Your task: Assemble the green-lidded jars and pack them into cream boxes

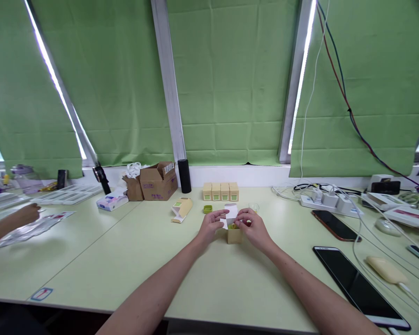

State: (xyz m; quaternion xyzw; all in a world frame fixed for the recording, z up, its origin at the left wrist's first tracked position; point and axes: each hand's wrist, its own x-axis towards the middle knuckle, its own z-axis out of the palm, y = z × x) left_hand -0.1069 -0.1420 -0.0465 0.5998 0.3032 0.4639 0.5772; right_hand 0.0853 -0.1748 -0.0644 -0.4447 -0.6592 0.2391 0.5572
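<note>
A small tan cardboard box [234, 237] stands upright on the table in front of me, its white-lined flaps raised. Something small and yellow-green [232, 226] shows in its opening. At the box's left side, my left hand [210, 225] is curled, with a side flap between thumb and fingers. My right hand [254, 227] reaches over the right edge, fingertips closed together at the yellow-green piece, partly hiding it. Just beyond lie a small green square container [207, 209] and a clear round item [254, 206]. An opened tan carton [182, 209] lies farther left.
Several matching tan boxes [220, 191] form a row at the back. A brown carton [158, 181] and black cylinder [184, 176] stand left of them. Phones [336, 225], a tablet [361, 286], a power strip [330, 204] and cables occupy the right. Another person's hand [28, 214] is far left.
</note>
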